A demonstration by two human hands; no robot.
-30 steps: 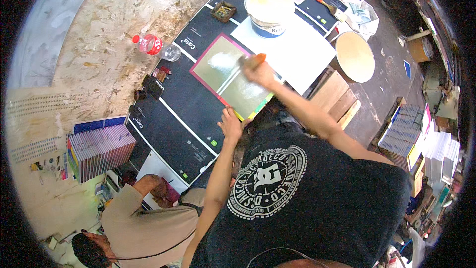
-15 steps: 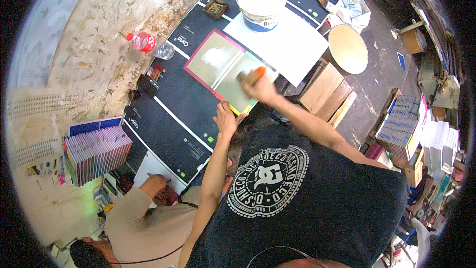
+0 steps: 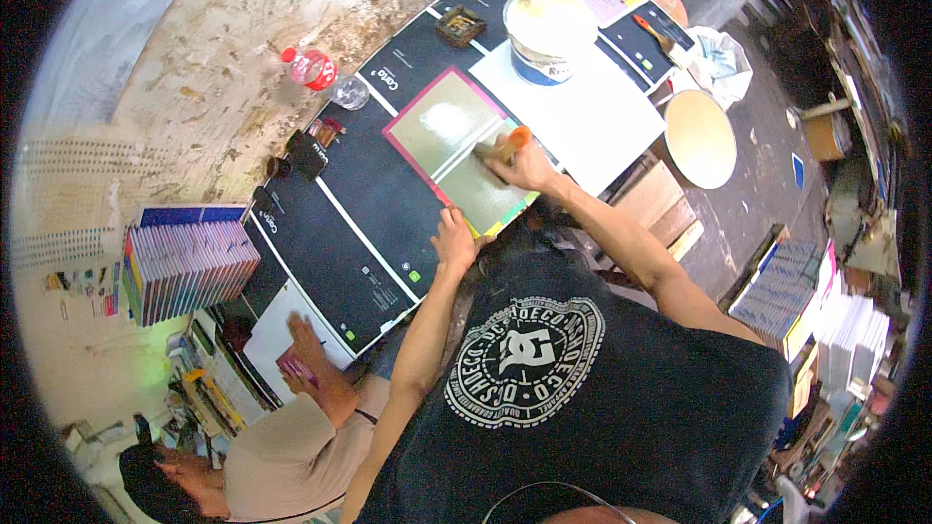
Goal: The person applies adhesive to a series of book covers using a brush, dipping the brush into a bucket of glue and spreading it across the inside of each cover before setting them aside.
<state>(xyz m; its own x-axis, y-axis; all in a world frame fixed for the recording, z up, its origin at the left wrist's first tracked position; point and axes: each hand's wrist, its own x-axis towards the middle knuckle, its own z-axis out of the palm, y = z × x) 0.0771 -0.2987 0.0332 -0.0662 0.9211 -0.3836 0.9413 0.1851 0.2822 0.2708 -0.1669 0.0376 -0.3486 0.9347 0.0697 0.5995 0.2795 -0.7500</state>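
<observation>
A book cover [image 3: 449, 126] lies spread on the black table boards, its grey-green inner side up and pink, yellow and green edges showing. White strips run across its middle, and a glossy wet patch shows on its far half. My right hand [image 3: 529, 171] is closed round a brush [image 3: 517, 139] with an orange handle, its bristles against the near half of the cover. My left hand [image 3: 455, 242] rests at the cover's near corner, fingers stretched out over the edge and thumb apart.
A bucket of pale paste [image 3: 544, 34] with a stick stands on white sheets [image 3: 607, 126]. At the wall are a red-capped bottle [image 3: 313, 69] and stacked books [image 3: 194, 267]. Another person [image 3: 291, 446] works at lower left. A round stool [image 3: 701, 139] stands at right.
The brush has moved a little over the cover's near half in my right hand. My left hand stays at the corner. The other person's hands have shifted over a white sheet. The view has tilted.
</observation>
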